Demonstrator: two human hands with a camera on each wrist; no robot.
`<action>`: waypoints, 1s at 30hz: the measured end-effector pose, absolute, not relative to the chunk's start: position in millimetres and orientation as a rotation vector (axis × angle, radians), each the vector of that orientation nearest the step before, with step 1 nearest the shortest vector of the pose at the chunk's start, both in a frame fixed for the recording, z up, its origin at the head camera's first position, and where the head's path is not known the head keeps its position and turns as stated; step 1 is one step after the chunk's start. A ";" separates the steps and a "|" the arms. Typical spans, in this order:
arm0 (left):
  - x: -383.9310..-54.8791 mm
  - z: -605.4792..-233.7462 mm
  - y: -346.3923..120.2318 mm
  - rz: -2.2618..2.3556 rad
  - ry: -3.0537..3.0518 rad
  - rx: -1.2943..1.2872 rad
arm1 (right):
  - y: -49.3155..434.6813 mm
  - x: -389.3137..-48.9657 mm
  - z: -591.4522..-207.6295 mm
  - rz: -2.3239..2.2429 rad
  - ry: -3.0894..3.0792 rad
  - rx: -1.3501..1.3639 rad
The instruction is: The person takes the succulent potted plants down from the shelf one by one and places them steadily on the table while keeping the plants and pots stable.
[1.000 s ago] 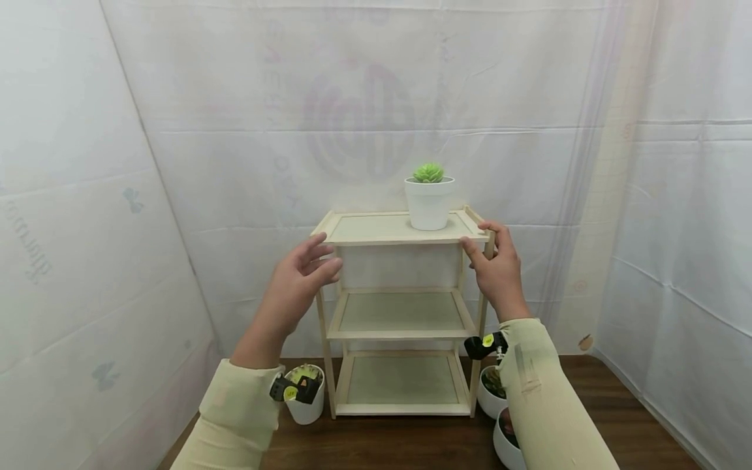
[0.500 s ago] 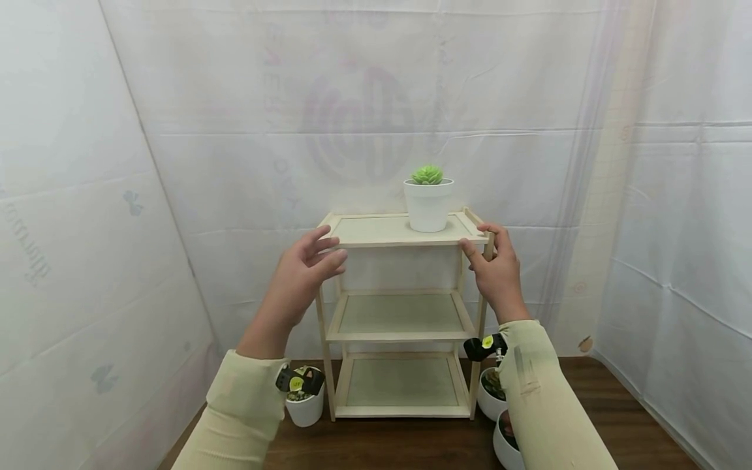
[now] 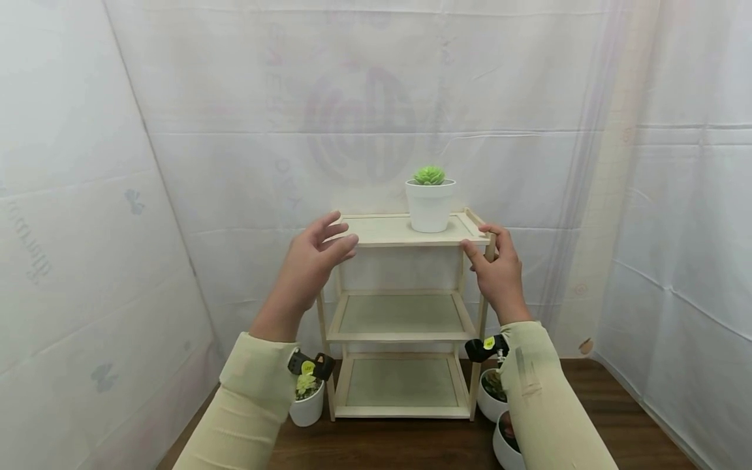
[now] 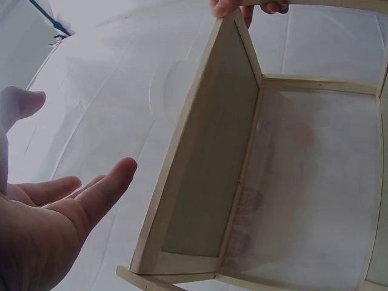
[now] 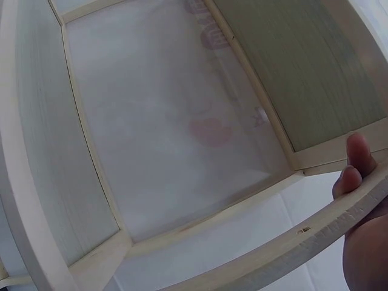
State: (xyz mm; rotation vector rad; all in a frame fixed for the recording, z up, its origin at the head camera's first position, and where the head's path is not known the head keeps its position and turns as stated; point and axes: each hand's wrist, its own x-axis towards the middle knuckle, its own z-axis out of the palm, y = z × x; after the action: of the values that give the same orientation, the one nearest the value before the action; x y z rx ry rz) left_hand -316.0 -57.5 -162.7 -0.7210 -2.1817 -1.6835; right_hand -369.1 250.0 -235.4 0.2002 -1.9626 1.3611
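A three-tier wooden shelf rack point(image 3: 405, 338) with pale green panels stands against the white backdrop. On the right half of its top tier is a white pot point(image 3: 431, 207) holding a bright green succulent point(image 3: 429, 175). My right hand point(image 3: 501, 274) grips the rack's front right post at the top corner, and its fingertips point(image 5: 359, 148) show curled around the post in the right wrist view. My left hand point(image 3: 311, 261) is raised before the top left corner, hiding it. The left wrist view shows that hand's fingers point(image 4: 112, 188) spread and holding nothing, with the palm turned up.
A white pot point(image 3: 307, 410) with a plant stands on the brown wooden table point(image 3: 376, 447) by the rack's left foot, partly behind my wrist camera. Two more white potted plants sit at the right, one bowl point(image 3: 492, 401) behind the other bowl point(image 3: 506, 447), partly covered by my sleeve.
My left hand has moved right and upward, from beside the top left corner to in front of the top tier. My right hand, the rack and the pot on top have stayed put.
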 end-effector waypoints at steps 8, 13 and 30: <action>-316.4 -157.2 -49.2 -1.688 -2.178 -0.715 | 253.6 -366.9 -235.9 1.343 -1.968 0.196; -318.6 -153.2 -43.9 -1.734 -2.142 -0.737 | 252.2 -366.7 -234.1 1.350 -1.956 0.218; -324.8 -144.3 -37.1 -1.609 -2.219 -0.693 | 248.5 -366.3 -234.3 1.341 -1.957 0.247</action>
State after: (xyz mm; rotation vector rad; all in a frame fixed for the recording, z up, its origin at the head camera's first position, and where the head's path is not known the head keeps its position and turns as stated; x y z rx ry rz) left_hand -324.8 -37.1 -144.3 -0.6929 -2.2188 -1.6089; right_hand -366.3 248.5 -234.3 0.2466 -1.9565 1.3415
